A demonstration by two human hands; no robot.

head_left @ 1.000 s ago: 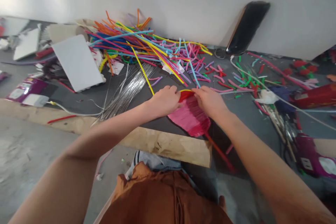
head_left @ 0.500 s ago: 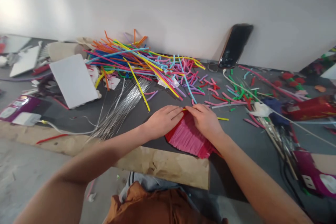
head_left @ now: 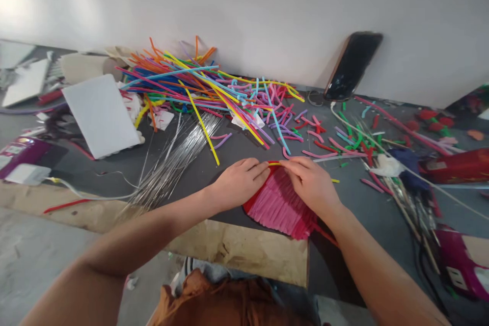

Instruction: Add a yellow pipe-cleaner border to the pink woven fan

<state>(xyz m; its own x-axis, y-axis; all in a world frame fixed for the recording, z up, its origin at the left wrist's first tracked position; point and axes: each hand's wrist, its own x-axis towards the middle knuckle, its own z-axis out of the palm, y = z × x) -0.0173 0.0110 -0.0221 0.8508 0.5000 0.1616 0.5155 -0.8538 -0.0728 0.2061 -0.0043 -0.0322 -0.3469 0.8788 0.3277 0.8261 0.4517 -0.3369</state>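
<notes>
A pink panel of side-by-side pipe cleaners with a red border [head_left: 280, 207] lies at the front of the dark table. Along its far edge runs a yellow pipe cleaner [head_left: 274, 164]. My left hand [head_left: 239, 183] closes its fingers on that yellow piece at the panel's far left corner. From the other side, my right hand [head_left: 315, 186] pinches it and covers part of the panel's right side. A short yellow tip shows beyond my right hand. The fingertips of both hands nearly meet, with a small yellow stretch between them.
A heap of colourful pipe cleaners [head_left: 183, 79] lies against the wall, with cut bits scattered to its right. Thin metal wires [head_left: 179, 155] spread at left. A phone [head_left: 353, 66] leans on the wall. A white box [head_left: 101, 117] and a glue-stained cardboard strip [head_left: 244, 249] are near.
My hands have moved slightly apart, so more of the yellow pipe cleaner and the pink panel shows. The whole view has shifted a little.
</notes>
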